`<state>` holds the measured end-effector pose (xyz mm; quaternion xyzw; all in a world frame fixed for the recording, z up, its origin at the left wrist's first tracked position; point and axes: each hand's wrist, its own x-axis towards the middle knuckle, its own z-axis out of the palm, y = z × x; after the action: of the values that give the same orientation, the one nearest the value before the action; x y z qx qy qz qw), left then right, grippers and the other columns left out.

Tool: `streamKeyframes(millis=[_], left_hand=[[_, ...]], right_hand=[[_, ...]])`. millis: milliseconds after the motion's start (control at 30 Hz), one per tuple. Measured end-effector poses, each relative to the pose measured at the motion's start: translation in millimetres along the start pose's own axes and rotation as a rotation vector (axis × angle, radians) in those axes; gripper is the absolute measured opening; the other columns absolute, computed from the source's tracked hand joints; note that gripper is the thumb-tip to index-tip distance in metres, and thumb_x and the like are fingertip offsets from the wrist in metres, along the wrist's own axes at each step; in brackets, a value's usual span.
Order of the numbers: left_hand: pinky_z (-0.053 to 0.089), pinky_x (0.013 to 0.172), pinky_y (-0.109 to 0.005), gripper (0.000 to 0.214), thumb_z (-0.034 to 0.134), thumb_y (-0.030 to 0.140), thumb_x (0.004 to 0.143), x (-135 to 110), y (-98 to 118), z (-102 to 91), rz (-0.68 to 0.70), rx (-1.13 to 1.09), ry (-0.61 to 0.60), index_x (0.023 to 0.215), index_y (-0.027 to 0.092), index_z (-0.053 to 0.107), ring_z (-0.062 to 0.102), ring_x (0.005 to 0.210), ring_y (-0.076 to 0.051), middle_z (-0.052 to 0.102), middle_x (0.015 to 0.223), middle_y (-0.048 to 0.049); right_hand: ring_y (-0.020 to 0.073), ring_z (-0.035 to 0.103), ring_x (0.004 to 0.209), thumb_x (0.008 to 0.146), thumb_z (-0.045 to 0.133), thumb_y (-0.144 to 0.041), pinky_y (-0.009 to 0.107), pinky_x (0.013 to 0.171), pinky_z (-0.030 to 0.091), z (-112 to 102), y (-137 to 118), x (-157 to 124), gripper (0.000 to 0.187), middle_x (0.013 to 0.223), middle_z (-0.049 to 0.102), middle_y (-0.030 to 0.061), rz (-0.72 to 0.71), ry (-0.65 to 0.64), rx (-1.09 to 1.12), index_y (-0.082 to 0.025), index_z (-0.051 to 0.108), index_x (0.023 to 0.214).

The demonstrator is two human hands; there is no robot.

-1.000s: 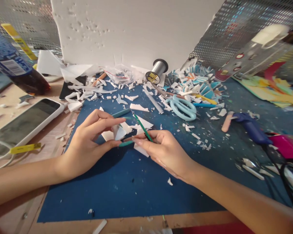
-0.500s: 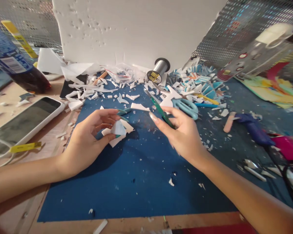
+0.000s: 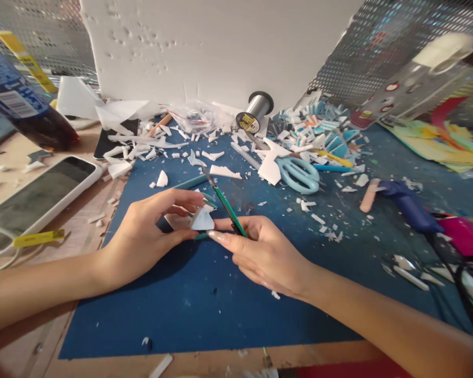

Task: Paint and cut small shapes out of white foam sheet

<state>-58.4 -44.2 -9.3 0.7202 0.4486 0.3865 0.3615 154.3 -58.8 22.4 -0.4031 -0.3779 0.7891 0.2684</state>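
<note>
Between thumb and fingers, my left hand (image 3: 153,226) grips a small pale triangular foam piece (image 3: 202,219) above the blue cutting mat (image 3: 150,315). My right hand (image 3: 264,252) has a green craft knife (image 3: 230,210) tucked in it, blade tilted up and to the left. The right thumb and index fingertips touch the right corner of the foam piece. Under and behind the left fingers lie a dark teal stick-like tool (image 3: 191,182) and white foam, both partly hidden.
Foam scraps (image 3: 315,131) pile up at the back beside blue scissors (image 3: 299,175) and a wire spool (image 3: 255,111). A blue glue gun (image 3: 412,207) lies right. A phone (image 3: 43,202) and a cola bottle (image 3: 35,113) are left. A white foam board (image 3: 220,47) stands behind.
My right hand has moved left and nearer, bringing the knife along, and its fingertips now meet the foam piece. The left hand has shifted slightly, keeping its hold.
</note>
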Motion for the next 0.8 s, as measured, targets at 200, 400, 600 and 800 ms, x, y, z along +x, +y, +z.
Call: streamKeyframes(millis=[200,400,600,800], left_hand=[[0.06,0.076,-0.026,0.029,0.073,0.015,0.083,1,3,0.3,0.086,0.036,-0.021,0.11,0.025,0.069,0.07,0.08,-0.015,0.072,0.097,-0.0009],[0.056,0.069,-0.019,0.025,0.069,0.006,0.085,4,8,-0.5,0.196,0.006,-0.104,0.102,0.025,0.07,0.063,0.076,-0.009,0.067,0.103,0.0004],[0.059,0.068,-0.022,0.021,0.078,0.013,0.08,4,10,-0.9,0.15,-0.086,-0.111,0.097,0.025,0.073,0.068,0.087,-0.016,0.07,0.106,-0.0033],[0.064,0.085,-0.025,0.023,0.078,0.01,0.079,6,10,0.1,0.0,-0.287,-0.023,0.092,0.027,0.073,0.075,0.093,-0.017,0.076,0.103,0.0014]], right_hand=[[0.003,0.027,0.033,0.085,0.073,-0.045,0.021,0.033,0.015,-1,4,0,0.031,0.045,0.031,-0.0138,-0.031,0.018,-0.16,-0.017,0.06,0.08],[0.0047,0.025,0.042,0.087,0.072,-0.041,0.022,0.039,0.018,-2,11,0,0.031,0.053,0.031,-0.0106,-0.089,0.029,-0.249,-0.019,0.054,0.075],[0.0093,0.031,0.06,0.086,0.072,-0.037,0.026,0.055,0.026,-4,11,2,0.019,0.067,0.041,-0.0038,-0.175,-0.023,-0.266,-0.018,0.069,0.084],[0.0085,0.027,0.055,0.091,0.065,-0.047,0.025,0.05,0.021,-11,6,-5,0.034,0.064,0.037,-0.0052,-0.224,-0.029,-0.353,-0.017,0.071,0.108]])
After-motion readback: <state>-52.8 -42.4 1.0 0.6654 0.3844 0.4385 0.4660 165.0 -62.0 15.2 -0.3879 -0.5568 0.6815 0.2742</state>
